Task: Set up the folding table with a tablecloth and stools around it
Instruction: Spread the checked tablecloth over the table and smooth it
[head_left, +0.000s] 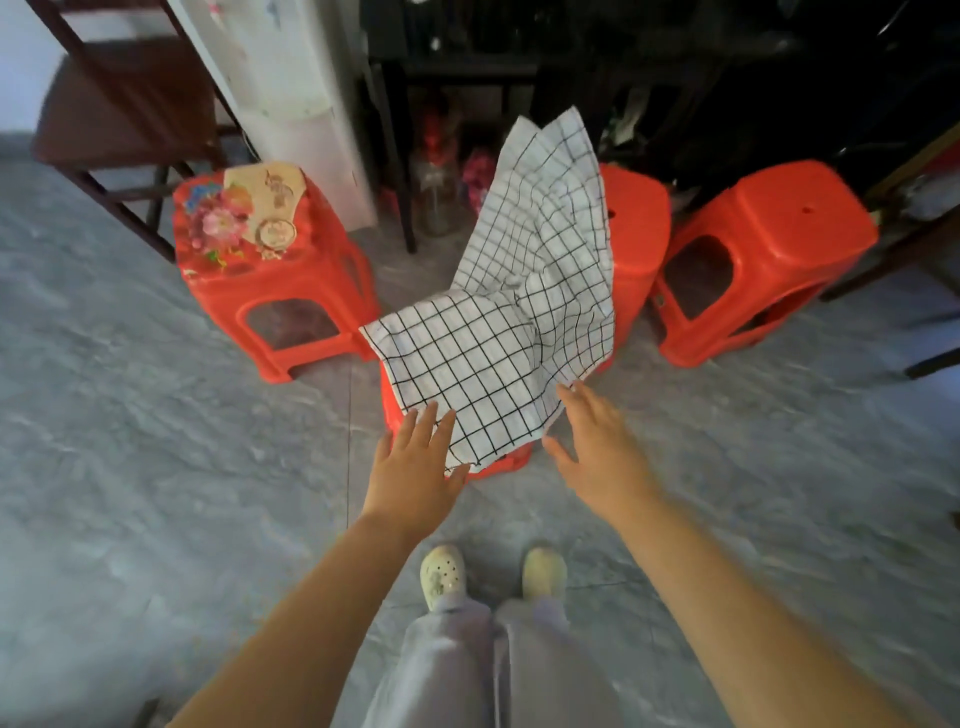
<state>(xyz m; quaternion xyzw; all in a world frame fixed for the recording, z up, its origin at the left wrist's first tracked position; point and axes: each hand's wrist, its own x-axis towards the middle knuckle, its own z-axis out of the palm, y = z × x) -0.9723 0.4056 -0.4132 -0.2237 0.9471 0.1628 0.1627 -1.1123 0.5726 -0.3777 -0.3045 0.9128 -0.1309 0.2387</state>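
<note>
Checked cloth (498, 312) mid-scene, rumpled and billowing, far corner lifted, near part draped over a red stool (506, 461) just ahead of the feet. Left hand (415, 462) spread flat, fingers wide apart, tips at or under the cloth's near-left edge, gripping nothing that can be made out. Right hand (597, 447) likewise splayed open, fingertips just at the near-right edge, holding nothing; actual contact hard to tell through motion blur. Three more red stools standing apart on the grey floor (130, 467): one far left (275, 291) carrying a flowered tray or card, one behind the cloth (636, 234), one far right (763, 260). No folding table clearly in view; dark furniture at far left and far right too blurred to name. Risks, as judgement: with both hands open and the cloth loose and airborne, likely to slide off the stool onto the floor and pick up dirt; a late or one-sided grab could bunch it or drag it off crooked; a snagged corner could tip the light stool beneath; feet close by, so a trailing edge could be trodden on. Writing: decorated items on the far-left stool bear marks, too blurred to read; no brand or label legible anywhere.
</note>
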